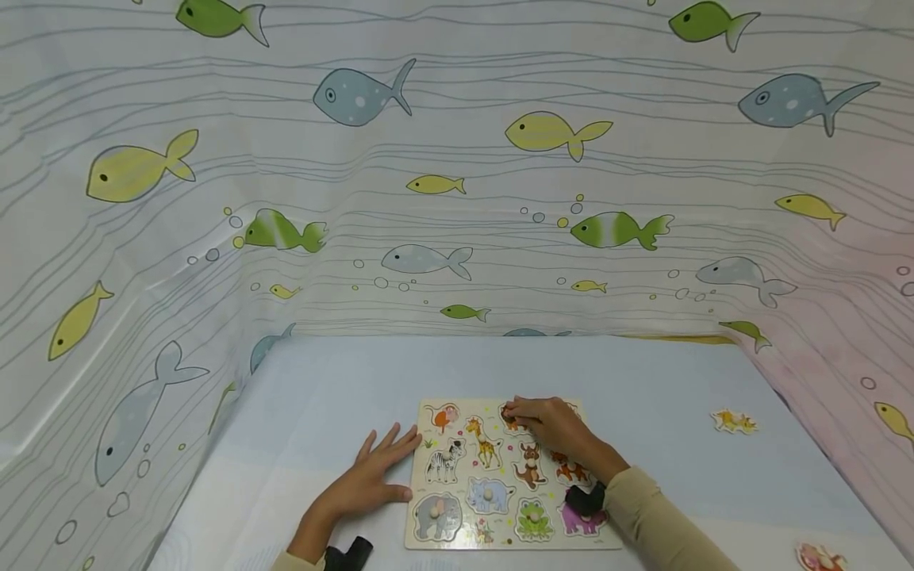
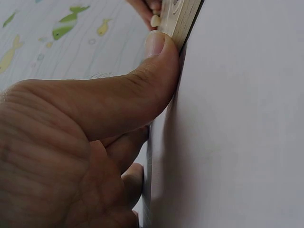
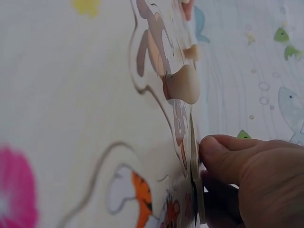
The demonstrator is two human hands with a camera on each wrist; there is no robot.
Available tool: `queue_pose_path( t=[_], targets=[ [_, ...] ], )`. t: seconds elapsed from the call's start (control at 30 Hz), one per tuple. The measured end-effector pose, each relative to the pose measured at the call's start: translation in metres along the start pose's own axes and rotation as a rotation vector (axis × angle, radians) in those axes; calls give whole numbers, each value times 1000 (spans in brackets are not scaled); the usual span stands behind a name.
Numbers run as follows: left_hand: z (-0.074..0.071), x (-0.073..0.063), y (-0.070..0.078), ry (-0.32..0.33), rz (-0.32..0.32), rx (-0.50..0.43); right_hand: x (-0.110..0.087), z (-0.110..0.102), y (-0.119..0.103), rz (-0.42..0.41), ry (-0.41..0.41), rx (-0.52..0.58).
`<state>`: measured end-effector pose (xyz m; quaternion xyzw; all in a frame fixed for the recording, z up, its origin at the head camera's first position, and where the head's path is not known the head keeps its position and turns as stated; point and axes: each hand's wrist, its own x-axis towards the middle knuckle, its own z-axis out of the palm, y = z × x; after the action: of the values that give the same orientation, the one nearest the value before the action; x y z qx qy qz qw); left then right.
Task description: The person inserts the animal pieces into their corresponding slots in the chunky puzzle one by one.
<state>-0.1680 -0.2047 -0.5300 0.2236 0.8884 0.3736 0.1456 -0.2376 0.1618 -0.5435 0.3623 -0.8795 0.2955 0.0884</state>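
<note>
A wooden animal puzzle board [image 1: 446,544] lies on the pale table, many of its shapes showing animals with small knobs. My left hand [image 1: 374,476] rests flat beside its left edge, fingers spread. In the left wrist view the thumb [image 2: 164,54] presses against the side of the board [image 2: 183,26]. My right hand [image 1: 560,428] reaches over the upper right of the board and pinches a brown animal puzzle piece [image 1: 508,415] near the top row. The right wrist view shows a thin wooden piece edge [image 3: 199,204], slightly raised by the fingers. The hand hides part of the top row.
A yellow spotted animal piece [image 1: 734,421] lies on the table to the right. Another reddish piece [image 1: 821,557] is near the lower right corner. A fish-patterned sheet [image 1: 457,230] hangs behind the table and along its sides.
</note>
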Motion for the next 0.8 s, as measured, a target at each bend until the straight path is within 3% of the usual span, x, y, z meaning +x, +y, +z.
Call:
queue_pose_path(
  t=[0.3, 0.6, 0.7, 0.8],
  targets=[
    [0, 0, 0, 0, 7, 3, 1, 1, -2, 26, -21, -46],
    [0, 1, -2, 15, -6, 8, 3, -6, -9, 84, -121, 19],
    [1, 2, -2, 10, -2, -9, 0, -15, -12, 163, -61, 81],
    [2, 1, -3, 3, 1, -11, -5, -32, -13, 265, 64, 120]
  ],
)
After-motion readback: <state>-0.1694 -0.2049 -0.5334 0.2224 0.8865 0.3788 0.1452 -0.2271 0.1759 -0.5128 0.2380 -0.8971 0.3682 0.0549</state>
